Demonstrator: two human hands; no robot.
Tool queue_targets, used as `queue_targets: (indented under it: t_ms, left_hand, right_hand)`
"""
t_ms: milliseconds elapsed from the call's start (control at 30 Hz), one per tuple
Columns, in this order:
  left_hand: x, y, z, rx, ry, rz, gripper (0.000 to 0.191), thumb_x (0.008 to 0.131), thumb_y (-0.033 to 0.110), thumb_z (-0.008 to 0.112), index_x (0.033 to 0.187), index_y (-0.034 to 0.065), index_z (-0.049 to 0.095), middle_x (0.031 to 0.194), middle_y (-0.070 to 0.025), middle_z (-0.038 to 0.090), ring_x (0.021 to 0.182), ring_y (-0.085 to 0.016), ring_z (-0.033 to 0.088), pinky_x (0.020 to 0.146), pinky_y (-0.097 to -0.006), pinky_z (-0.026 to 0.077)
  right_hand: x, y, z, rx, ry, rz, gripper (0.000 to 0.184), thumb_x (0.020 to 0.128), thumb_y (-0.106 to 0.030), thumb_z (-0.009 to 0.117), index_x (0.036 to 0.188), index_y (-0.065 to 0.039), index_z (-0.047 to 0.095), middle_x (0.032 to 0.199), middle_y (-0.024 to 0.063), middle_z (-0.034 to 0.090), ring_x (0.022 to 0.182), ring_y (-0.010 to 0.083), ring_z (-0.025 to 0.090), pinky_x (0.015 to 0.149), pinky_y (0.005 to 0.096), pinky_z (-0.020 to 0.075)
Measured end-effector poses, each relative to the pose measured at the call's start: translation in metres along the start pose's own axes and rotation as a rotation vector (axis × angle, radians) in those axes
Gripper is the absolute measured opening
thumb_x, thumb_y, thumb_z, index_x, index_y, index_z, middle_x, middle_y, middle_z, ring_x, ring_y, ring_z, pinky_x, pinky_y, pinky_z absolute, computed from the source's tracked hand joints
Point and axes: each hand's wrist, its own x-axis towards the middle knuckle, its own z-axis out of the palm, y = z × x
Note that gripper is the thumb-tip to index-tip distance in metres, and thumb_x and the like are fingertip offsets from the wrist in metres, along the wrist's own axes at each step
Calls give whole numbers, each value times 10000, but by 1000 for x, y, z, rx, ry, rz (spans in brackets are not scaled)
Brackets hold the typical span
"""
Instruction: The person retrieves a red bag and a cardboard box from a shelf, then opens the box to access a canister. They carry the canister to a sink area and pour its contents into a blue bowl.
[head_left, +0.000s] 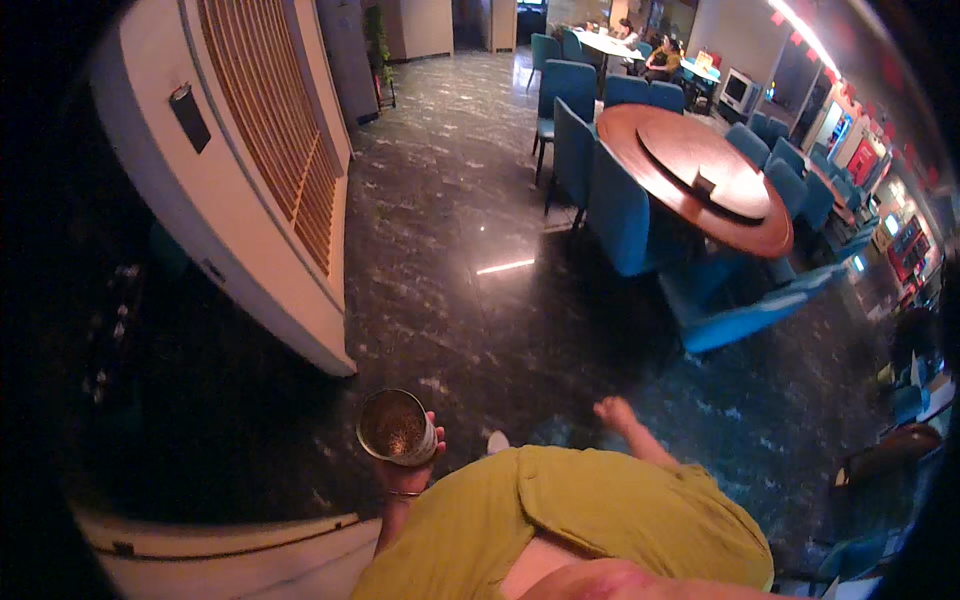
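Observation:
My left hand (411, 471) is wrapped around a round, open-topped container (361, 433), possibly a tin, at the lower left. A loose, dry-looking brown material (403, 436) lies inside it; I cannot tell what it is. The container is tilted so that its mouth faces the camera. A thin bracelet circles my left wrist. My right hand (615, 412) hangs out in front of my yellow-green top, its fingers curled and nothing visible in them. Dark marbled floor tiles (450, 330) lie beneath both hands.
A round wooden table (622, 124) with a turntable (739, 161) stands ahead right, ringed by blue chairs (619, 214). On the left, a pale wall end (300, 322) with a wooden slatted panel (262, 112) borders a dark opening. People (664, 60) sit at a far table.

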Motion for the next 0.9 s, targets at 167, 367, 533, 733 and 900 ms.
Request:
queue_targets:
  t_ms: [167,367,533,733,900]
  left_hand:
    - [163,45,39,-35,-76,-15,854,908,620,557,1524,65,353,1546,-258,356,1315,-508,459,1069,-639,424]
    - [353,87,65,40,-49,-78,815,890,591,597,1468,39,436,1507,-263,409,1286,-493,485,1047,-612,463]
    - [490,122,58,-43,14,3,816,862,585,630,1465,66,447,1481,-250,438,1266,-470,495,1019,-610,482]
    - [608,184,91,24,76,94,799,875,624,580,1476,112,454,1493,-217,446,1290,-477,483,1038,-607,461]
    - [704,232,70,-31,159,251,817,836,612,634,1472,128,464,1484,-207,460,1259,-474,508,996,-602,484]
  right_hand:
    - [27,21,-26,19,-356,203,396,890,-416,643,869,-30,729,961,249,698,907,425,671,787,504,527]
    - [118,70,-32,0,-421,436,404,866,-413,662,898,-16,728,958,256,700,899,429,673,783,502,529]
    - [291,89,-18,-46,-459,449,417,846,-411,679,922,-4,727,956,262,701,892,432,675,780,500,531]
    - [599,-3,-33,-142,-398,172,428,843,-394,684,970,12,723,981,260,703,919,442,672,796,491,543]
    - [807,-156,-80,-101,-415,-110,379,912,-384,664,974,-11,695,919,214,705,864,408,679,760,500,539]
